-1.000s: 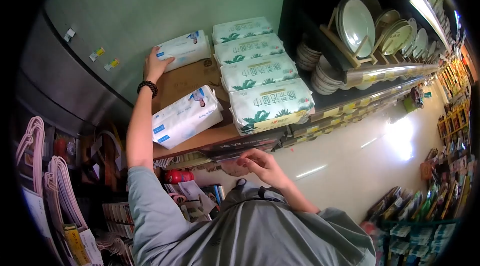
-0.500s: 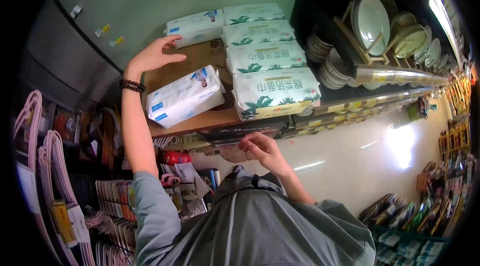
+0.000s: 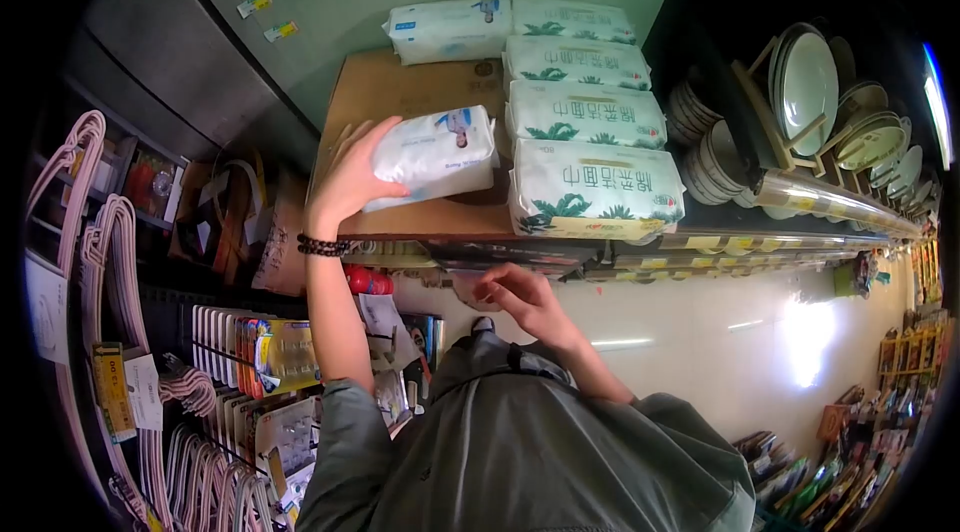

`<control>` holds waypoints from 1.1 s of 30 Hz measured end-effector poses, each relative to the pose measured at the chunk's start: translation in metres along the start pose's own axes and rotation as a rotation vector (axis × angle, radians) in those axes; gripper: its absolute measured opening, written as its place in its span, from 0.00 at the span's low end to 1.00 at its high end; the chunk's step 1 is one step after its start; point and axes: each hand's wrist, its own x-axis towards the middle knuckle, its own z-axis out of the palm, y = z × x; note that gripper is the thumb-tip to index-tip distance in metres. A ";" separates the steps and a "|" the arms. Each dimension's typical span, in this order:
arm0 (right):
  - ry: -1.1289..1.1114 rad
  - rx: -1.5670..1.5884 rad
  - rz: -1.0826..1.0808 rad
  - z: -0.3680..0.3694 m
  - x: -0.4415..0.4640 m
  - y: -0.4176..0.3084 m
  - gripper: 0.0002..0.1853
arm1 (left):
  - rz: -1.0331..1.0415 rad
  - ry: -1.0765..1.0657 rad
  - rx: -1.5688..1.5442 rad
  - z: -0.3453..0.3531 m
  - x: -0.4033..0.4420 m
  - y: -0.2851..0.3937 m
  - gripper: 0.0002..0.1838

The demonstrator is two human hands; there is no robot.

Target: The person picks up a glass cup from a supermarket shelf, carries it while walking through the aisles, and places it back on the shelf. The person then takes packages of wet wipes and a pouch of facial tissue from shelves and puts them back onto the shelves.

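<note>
My left hand (image 3: 352, 172), with dark beads round the wrist, grips the left end of a white pack of baby wipes (image 3: 436, 154). Its thumb lies across the top of the pack, and the other fingers reach round the back end, partly hidden. The pack is on or just over a brown cardboard box top (image 3: 400, 92). My right hand (image 3: 525, 304) hangs in front of the shelf edge, fingers loosely bent, nothing seen in it. A second wipes pack (image 3: 450, 32) rests at the back. Beside it runs a row of several green-and-white face towel packs (image 3: 595, 182).
White plates (image 3: 805, 82) on wooden racks and stacked bowls (image 3: 715, 162) stand to the right. Pink hangers (image 3: 110, 302) and carded goods (image 3: 285, 352) hang at the lower left. A red round item (image 3: 368, 281) sits below the shelf. Pale floor (image 3: 680, 332) lies to the right.
My left hand has come down from above the box onto the wipes pack and closed on its left end. The pack has turned a little and sits nearer the towel row. The camera view has shifted.
</note>
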 end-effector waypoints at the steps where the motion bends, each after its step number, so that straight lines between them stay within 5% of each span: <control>1: 0.004 -0.016 -0.006 -0.001 -0.001 -0.002 0.08 | 0.012 -0.023 -0.028 -0.003 0.007 0.008 0.51; 5: 0.058 -0.060 -0.016 -0.007 -0.007 -0.012 0.08 | 0.047 -0.152 -0.001 -0.002 0.036 0.018 0.49; 8: 0.116 -0.026 -0.015 -0.015 -0.015 -0.016 0.08 | 0.024 -0.306 -0.354 -0.014 0.062 0.006 0.47; 13: 0.223 -0.085 -0.105 -0.027 -0.026 -0.015 0.07 | 0.123 -0.104 -0.020 -0.030 0.162 -0.006 0.36; 16: 0.288 -0.101 -0.111 -0.030 -0.034 -0.020 0.08 | 0.280 -0.097 0.264 -0.009 0.225 -0.006 0.45; 23: 0.507 -0.125 -0.165 -0.045 -0.061 -0.026 0.08 | 0.140 -0.050 0.546 0.056 0.285 0.004 0.57; 26: 0.570 -0.078 -0.180 -0.048 -0.069 -0.023 0.09 | 0.188 -0.078 0.453 0.043 0.296 -0.005 0.56; 33: 0.536 -0.109 -0.142 -0.053 -0.062 -0.011 0.08 | 0.069 0.286 -0.548 -0.047 0.257 -0.021 0.43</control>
